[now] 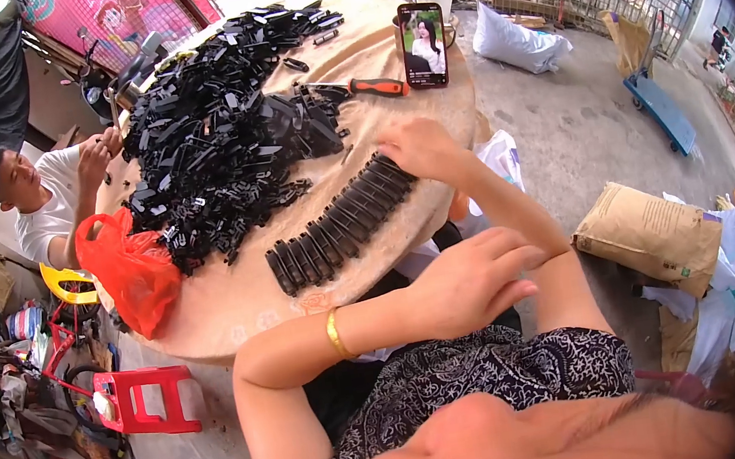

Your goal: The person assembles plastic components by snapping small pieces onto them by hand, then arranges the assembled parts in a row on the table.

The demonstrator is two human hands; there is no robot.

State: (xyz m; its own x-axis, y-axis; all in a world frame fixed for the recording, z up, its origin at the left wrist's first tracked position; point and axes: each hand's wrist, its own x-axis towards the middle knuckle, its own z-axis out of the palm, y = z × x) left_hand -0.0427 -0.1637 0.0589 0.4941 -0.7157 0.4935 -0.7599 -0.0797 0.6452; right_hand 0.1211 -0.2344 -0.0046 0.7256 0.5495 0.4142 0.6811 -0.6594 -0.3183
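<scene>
A row of narrow black plastic pieces [343, 223], set side by side, curves along the near right part of the round table. At its far right end is my right hand [420, 149], fingers bent and closed at the last piece; the fingertips are partly hidden. My left hand [478, 278], with a gold bracelet [335, 334] at the wrist, is off the table in front of my body. Its fingers stretch out by my right forearm, thumb apart, holding nothing. Beyond the row rises a large heap of loose black plastic parts [203, 126].
On the cloth-covered table [426, 113] lie an orange-handled screwdriver [378, 87], an upright phone [425, 48] and a red plastic bag [131, 272]. Another person [48, 194] works across at the left. A red stool [152, 401] and brown sack [649, 237] stand on the floor.
</scene>
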